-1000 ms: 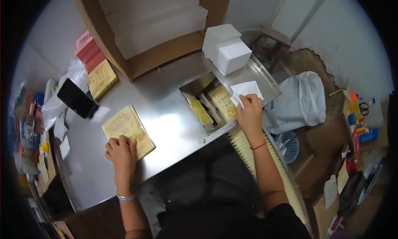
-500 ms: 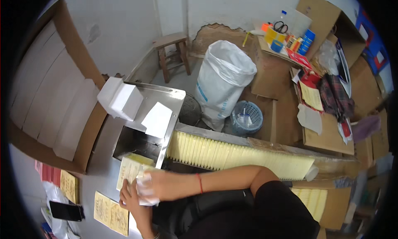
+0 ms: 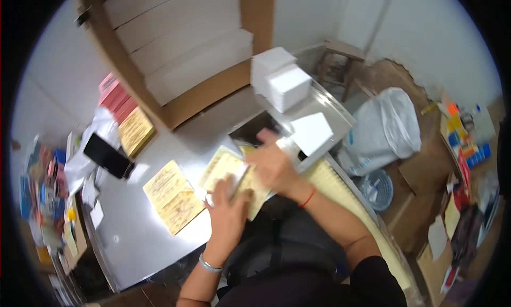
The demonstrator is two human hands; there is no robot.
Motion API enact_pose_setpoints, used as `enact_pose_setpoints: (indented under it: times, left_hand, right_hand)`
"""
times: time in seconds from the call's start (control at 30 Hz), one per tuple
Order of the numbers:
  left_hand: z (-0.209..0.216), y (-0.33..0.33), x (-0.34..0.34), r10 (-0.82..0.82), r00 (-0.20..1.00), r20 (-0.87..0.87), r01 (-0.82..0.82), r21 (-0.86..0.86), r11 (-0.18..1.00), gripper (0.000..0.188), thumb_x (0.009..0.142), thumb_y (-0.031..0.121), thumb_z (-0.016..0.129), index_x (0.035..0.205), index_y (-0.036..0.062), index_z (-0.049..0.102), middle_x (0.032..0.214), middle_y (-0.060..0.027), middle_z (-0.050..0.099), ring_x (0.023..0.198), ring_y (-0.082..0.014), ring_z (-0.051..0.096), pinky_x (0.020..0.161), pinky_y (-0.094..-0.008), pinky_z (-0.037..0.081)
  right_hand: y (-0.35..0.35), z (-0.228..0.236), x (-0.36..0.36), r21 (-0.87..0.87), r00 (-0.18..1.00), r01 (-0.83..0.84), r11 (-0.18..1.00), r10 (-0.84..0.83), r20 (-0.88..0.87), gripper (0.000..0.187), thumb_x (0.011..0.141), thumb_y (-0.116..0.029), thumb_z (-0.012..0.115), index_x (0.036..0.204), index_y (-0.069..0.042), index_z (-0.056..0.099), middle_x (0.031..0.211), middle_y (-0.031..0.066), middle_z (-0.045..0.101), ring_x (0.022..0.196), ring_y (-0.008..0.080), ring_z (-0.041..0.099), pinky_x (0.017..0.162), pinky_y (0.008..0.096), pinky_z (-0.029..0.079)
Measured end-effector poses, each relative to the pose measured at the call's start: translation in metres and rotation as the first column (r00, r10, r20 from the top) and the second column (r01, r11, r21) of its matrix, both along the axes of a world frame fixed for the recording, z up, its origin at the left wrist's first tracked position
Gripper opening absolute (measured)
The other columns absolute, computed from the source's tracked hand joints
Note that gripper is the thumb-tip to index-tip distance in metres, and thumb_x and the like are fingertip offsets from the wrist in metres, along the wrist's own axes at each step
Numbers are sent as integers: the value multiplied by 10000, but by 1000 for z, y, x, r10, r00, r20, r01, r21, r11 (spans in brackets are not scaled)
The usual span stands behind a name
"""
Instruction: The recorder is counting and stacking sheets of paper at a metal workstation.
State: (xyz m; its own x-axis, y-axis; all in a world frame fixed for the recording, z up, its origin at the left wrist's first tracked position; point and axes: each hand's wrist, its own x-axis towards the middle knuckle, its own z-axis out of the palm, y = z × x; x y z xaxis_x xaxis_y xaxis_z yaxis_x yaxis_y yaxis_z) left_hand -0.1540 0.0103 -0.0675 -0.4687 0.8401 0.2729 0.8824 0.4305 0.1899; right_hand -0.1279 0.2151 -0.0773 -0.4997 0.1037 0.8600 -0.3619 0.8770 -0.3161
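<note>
My left hand (image 3: 228, 206) rests with spread fingers on a yellow printed paper packet (image 3: 222, 167) with a pale edge. My right hand (image 3: 272, 166), smeared by motion, is just right of it, beside the dark recess (image 3: 258, 130) in the metal tabletop. Something whitish shows at its far side, too blurred to name. More yellow printed paper (image 3: 260, 194) lies between the hands, partly hidden by them. Left of my left hand, a printed yellow sheet or packet (image 3: 174, 195) lies flat on the metal table (image 3: 133, 243).
White paper stacks (image 3: 290, 86) and a loose white sheet (image 3: 313, 132) lie beyond the recess. A large carton (image 3: 213, 105) holds white stacks. A black phone (image 3: 108, 155) lies left. Right are a row of pale yellow pieces (image 3: 340, 198), a white sack (image 3: 383, 131) and a blue basket (image 3: 377, 190).
The view has swung, so the table sits more centrally. My right hand has moved apart from my left, toward the recess; the crumpled whitish thing at it is now harder to see.
</note>
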Motion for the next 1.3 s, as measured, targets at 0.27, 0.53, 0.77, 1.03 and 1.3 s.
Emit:
enact_pose_setpoints:
  times: [0.27, 0.53, 0.77, 1.03, 1.3]
  left_hand:
    - [24, 39, -42, -11, 1000, -16, 8, -177, 984, 594, 718, 570, 709, 1065, 95, 626, 1358, -218, 451, 1247, -381, 408, 955, -520, 356]
    - [18, 22, -8, 165, 959, 230, -147, -93, 985, 388, 777, 393, 711, 1035, 117, 619, 1366, -195, 459, 922, -274, 571, 757, -393, 453]
    - [-11, 10, -5, 71, 971, 226, -123, 226, 966, 394, 773, 230, 651, 1126, 57, 617, 1447, -254, 366, 1275, -410, 397, 977, -569, 335]
    - [-28, 9, -15, 106, 977, 183, -128, 114, 985, 569, 715, 180, 685, 1272, 129, 577, 1442, -200, 393, 1215, -346, 492, 865, -458, 440]
    - [-1, 41, 25, -361, 602, 712, 213, 293, 932, 596, 763, 160, 658, 1334, 97, 496, 1452, -249, 355, 1220, -384, 482, 891, -491, 456]
  right_hand:
    - [116, 66, -65, 436, 627, 459, 774, -630, 459, 203, 838, -171, 623, 857, 10, 714, 929, 194, 635, 832, 366, 614, 807, 445, 488]
    - [153, 66, -51, 118, 783, 408, 906, -413, 465, 181, 805, -145, 615, 819, 6, 713, 852, 191, 652, 848, 365, 630, 788, 423, 506]
    - [166, 45, -46, 367, 841, 406, 837, -499, 208, 266, 802, -136, 688, 1023, 9, 670, 1084, 170, 633, 1012, 344, 590, 897, 399, 470]
    - [-57, 42, 63, 475, 927, -186, 860, -7, 376, 149, 867, -86, 540, 915, -109, 679, 834, 96, 695, 751, 283, 642, 773, 501, 464]
    - [22, 18, 15, 348, 496, -41, 937, -283, 821, 256, 842, -185, 566, 1036, -50, 662, 899, 178, 676, 850, 345, 636, 837, 480, 469]
